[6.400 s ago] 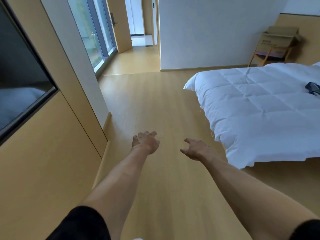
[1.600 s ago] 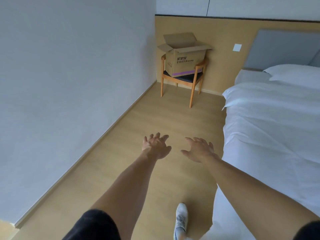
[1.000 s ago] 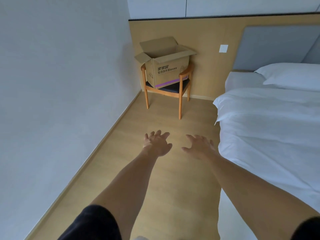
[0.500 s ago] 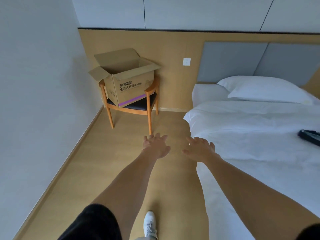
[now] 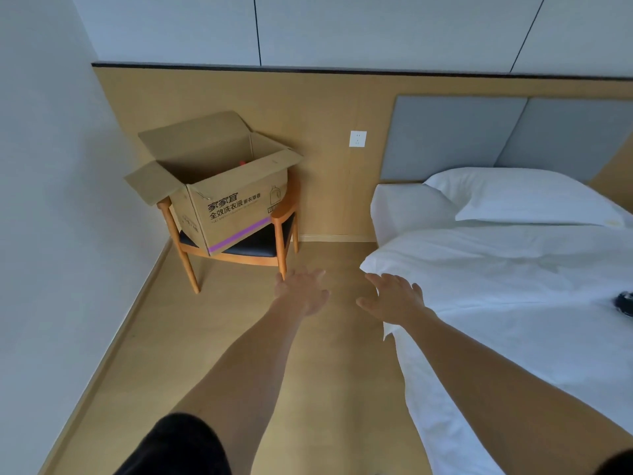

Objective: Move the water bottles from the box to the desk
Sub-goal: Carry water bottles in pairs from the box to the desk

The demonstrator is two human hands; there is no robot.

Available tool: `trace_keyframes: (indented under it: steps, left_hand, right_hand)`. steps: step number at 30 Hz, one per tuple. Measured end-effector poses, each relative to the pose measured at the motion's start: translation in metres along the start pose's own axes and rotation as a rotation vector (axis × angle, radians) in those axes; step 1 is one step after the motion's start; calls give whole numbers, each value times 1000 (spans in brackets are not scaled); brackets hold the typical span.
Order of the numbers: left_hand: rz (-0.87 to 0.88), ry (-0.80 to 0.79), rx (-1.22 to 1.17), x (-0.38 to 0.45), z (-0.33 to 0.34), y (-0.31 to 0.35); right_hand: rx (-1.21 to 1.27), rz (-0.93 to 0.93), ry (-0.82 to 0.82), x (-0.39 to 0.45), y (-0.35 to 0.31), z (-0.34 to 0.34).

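An open cardboard box (image 5: pixel 236 204) with printed text and a purple stripe stands on a wooden chair (image 5: pixel 282 217) in the room's corner, its flaps folded out. A small red spot, perhaps a bottle cap (image 5: pixel 242 163), shows just inside its far wall; the rest of the inside is hidden. My left hand (image 5: pixel 303 291) and my right hand (image 5: pixel 394 298) reach forward over the floor with fingers spread, both holding nothing, still short of the chair. No desk is in view.
A bed with a white duvet (image 5: pixel 513 286) and pillow (image 5: pixel 524 197) fills the right side, close to my right arm. A dark object (image 5: pixel 625 303) lies on it at the right edge. A white wall runs along the left. Wooden floor lies between.
I have turned from the hallway and walked along the bed toward the corner; the box and chair are now larger and nearer. Both hands stay stretched out and hold nothing.
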State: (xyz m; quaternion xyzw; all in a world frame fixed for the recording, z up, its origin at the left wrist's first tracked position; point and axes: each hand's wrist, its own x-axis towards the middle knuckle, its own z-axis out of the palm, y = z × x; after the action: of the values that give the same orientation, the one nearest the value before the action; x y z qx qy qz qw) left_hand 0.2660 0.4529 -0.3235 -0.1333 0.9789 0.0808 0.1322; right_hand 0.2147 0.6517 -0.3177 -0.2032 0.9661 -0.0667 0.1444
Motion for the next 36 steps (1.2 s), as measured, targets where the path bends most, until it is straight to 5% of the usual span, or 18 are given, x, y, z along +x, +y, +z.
trace_keyframes:
  steps: [10, 20, 36]
  left_hand:
    - [231, -46, 77, 128, -26, 51]
    - [237, 80, 141, 310, -62, 98]
    - [387, 89, 144, 523, -118, 282]
  right_hand:
    - [77, 260, 35, 83, 53, -24]
    - [132, 227, 77, 230, 118, -75]
    - [218, 375, 169, 392, 307, -165]
